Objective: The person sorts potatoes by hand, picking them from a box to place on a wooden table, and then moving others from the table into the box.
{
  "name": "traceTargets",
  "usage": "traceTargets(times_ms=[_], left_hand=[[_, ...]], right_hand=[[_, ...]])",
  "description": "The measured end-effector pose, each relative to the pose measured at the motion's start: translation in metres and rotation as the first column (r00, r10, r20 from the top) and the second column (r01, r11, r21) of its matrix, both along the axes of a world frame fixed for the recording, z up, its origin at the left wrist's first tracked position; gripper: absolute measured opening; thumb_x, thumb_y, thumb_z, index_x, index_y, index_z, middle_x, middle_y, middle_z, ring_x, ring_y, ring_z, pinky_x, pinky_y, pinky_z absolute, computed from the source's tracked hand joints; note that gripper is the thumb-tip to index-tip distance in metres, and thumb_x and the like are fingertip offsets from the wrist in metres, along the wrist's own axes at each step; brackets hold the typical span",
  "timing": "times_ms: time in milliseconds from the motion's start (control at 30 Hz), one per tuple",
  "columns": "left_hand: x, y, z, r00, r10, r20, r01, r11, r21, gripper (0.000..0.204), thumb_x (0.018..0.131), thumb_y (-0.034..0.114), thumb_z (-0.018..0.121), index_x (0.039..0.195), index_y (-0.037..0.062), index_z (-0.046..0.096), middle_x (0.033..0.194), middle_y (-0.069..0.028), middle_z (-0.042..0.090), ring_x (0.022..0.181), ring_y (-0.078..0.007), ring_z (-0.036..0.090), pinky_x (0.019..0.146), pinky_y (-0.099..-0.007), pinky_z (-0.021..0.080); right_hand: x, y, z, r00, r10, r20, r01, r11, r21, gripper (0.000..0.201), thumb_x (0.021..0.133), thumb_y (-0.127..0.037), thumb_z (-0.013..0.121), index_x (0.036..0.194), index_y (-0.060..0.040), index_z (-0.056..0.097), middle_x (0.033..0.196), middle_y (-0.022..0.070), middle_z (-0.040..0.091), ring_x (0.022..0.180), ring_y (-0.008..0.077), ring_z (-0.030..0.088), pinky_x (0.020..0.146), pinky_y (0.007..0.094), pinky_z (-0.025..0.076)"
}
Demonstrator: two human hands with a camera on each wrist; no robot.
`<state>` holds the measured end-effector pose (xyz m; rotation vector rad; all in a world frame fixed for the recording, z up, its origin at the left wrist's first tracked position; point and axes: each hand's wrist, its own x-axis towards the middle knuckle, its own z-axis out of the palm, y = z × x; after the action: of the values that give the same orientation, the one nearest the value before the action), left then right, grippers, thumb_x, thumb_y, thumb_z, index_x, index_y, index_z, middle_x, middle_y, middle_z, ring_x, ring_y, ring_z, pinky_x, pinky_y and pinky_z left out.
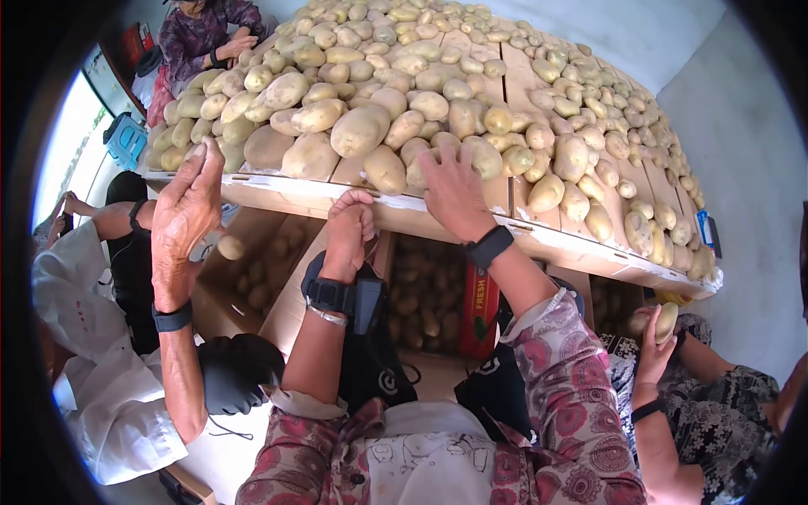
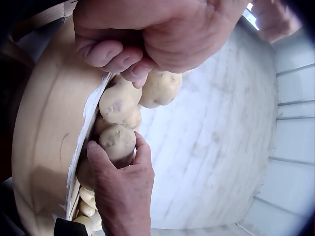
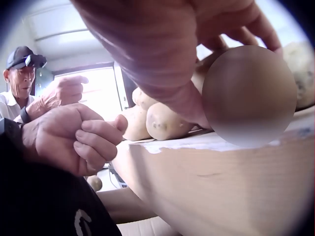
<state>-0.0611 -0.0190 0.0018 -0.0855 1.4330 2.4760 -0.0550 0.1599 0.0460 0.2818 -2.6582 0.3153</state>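
Observation:
Potatoes [image 1: 360, 130] of many sizes lie heaped on a cardboard-covered table. At its near edge, my right hand [image 1: 459, 195] reaches in among them. In the left wrist view, thumb and fingers of the right hand [image 2: 125, 196] grip one potato [image 2: 117, 141] from two sides. The right wrist view shows my right hand [image 3: 162, 54] curled around a round shape that is blurred. My left hand [image 1: 348, 236] hangs just off the edge with its fingers curled in and nothing visible in them; the left hand [image 3: 76, 140] looks like a loose fist there too.
The white-streaked table edge [image 1: 337, 190] runs across in front. Below it stand an open carton [image 1: 227, 290] of potatoes and a red box [image 1: 478, 303]. Another person's hand [image 1: 187, 223] is raised at left; at right, a person's hand [image 1: 652, 358] holds a potato. Someone sits across the corner.

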Motion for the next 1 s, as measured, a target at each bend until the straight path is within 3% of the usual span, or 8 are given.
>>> traceTargets(times_ms=[267, 333, 367, 400, 433, 567, 800, 1000], left_hand=[[-0.001, -0.001, 0.003, 1.0, 0.006, -0.009, -0.006, 1.0, 0.031, 0.017, 0.082, -0.001, 0.036, 0.085, 0.0063, 0.051, 0.055, 0.0034, 0.034, 0.045, -0.0053, 0.028, 0.04, -0.0196, 0.022], [-0.001, -0.001, 0.004, 1.0, 0.021, 0.003, -0.021, 0.999, 0.032, 0.017, 0.082, -0.001, 0.036, 0.085, 0.0063, 0.051, 0.054, 0.0033, 0.034, 0.044, -0.0053, 0.028, 0.039, -0.0197, 0.022], [-0.001, -0.002, 0.004, 1.0, 0.022, -0.005, -0.022, 0.999, 0.024, 0.017, 0.082, -0.001, 0.036, 0.085, 0.0063, 0.051, 0.054, 0.0033, 0.034, 0.044, -0.0054, 0.028, 0.039, -0.0198, 0.022], [-0.001, -0.001, 0.004, 1.0, 0.02, -0.011, -0.02, 1.0, 0.016, 0.017, 0.082, -0.001, 0.036, 0.085, 0.0063, 0.051, 0.054, 0.0033, 0.034, 0.044, -0.0054, 0.028, 0.039, -0.0199, 0.022], [-0.002, -0.002, 0.004, 1.0, 0.007, 0.002, -0.007, 1.0, 0.015, 0.017, 0.083, -0.001, 0.035, 0.086, 0.0062, 0.05, 0.054, 0.0032, 0.034, 0.043, -0.0058, 0.028, 0.039, -0.0203, 0.022], [0.001, 0.0, 0.004, 0.998, -0.009, -0.066, 0.004, 0.996, -0.084, 0.017, 0.084, 0.0, 0.035, 0.087, 0.0063, 0.05, 0.054, 0.0035, 0.034, 0.043, -0.0062, 0.028, 0.039, -0.0207, 0.022], [-0.004, -0.006, 0.001, 0.999, 0.008, -0.038, -0.008, 1.0, 0.009, 0.017, 0.083, -0.003, 0.037, 0.087, 0.0046, 0.052, 0.055, 0.0032, 0.035, 0.044, -0.0061, 0.029, 0.039, -0.0205, 0.023], [-0.005, -0.012, 0.002, 0.999, 0.03, -0.038, -0.031, 0.999, -0.033, 0.017, 0.084, -0.003, 0.037, 0.088, 0.0044, 0.052, 0.056, 0.0032, 0.035, 0.045, -0.0059, 0.03, 0.04, -0.0201, 0.023]], right_hand=[[-0.017, 0.021, 0.031, 0.961, 0.047, -0.271, -0.116, 0.963, -0.243, 0.044, 0.068, -0.004, 0.064, 0.109, -0.0073, 0.047, 0.109, 0.0183, 0.05, 0.1, 0.0357, 0.048, 0.076, 0.0448, 0.046], [0.002, 0.031, 0.063, 0.988, -0.051, -0.144, -0.088, 0.581, -0.809, 0.038, 0.075, -0.014, 0.066, 0.108, -0.0063, 0.048, 0.102, 0.0161, 0.056, 0.094, 0.0327, 0.056, 0.077, 0.0452, 0.048], [0.011, 0.041, 0.066, 0.989, -0.054, -0.139, -0.082, 0.583, -0.808, 0.038, 0.075, -0.014, 0.066, 0.108, -0.0063, 0.048, 0.102, 0.0161, 0.056, 0.094, 0.0327, 0.056, 0.077, 0.0452, 0.048], [0.022, 0.053, 0.069, 0.982, 0.141, -0.124, -0.145, 0.156, -0.977, 0.036, 0.078, -0.02, 0.065, 0.107, -0.0057, 0.049, 0.1, 0.0157, 0.057, 0.092, 0.0313, 0.057, 0.078, 0.0456, 0.049], [0.032, 0.061, 0.069, 0.93, 0.311, -0.195, -0.096, -0.305, -0.947, 0.036, 0.08, -0.026, 0.064, 0.105, -0.005, 0.05, 0.099, 0.0152, 0.059, 0.09, 0.03, 0.059, 0.079, 0.046, 0.05], [0.082, 0.075, 0.021, 0.903, 0.388, -0.187, 0.202, -0.765, -0.612, 0.046, 0.085, -0.048, 0.05, 0.101, -0.0048, 0.051, 0.085, 0.0103, 0.054, 0.077, 0.0238, 0.055, 0.071, 0.0382, 0.05], [0.127, 0.079, -0.038, 0.788, 0.608, -0.099, 0.296, -0.514, -0.805, 0.057, 0.087, -0.059, 0.037, 0.104, -0.0056, 0.05, 0.082, 0.0102, 0.051, 0.058, 0.0167, 0.048, 0.052, 0.0294, 0.039], [0.126, 0.098, -0.048, 0.78, 0.586, -0.22, 0.254, -0.618, -0.744, 0.058, 0.088, -0.057, 0.034, 0.109, -0.0055, 0.049, 0.085, 0.0127, 0.054, 0.063, 0.0211, 0.052, 0.057, 0.0328, 0.043]])
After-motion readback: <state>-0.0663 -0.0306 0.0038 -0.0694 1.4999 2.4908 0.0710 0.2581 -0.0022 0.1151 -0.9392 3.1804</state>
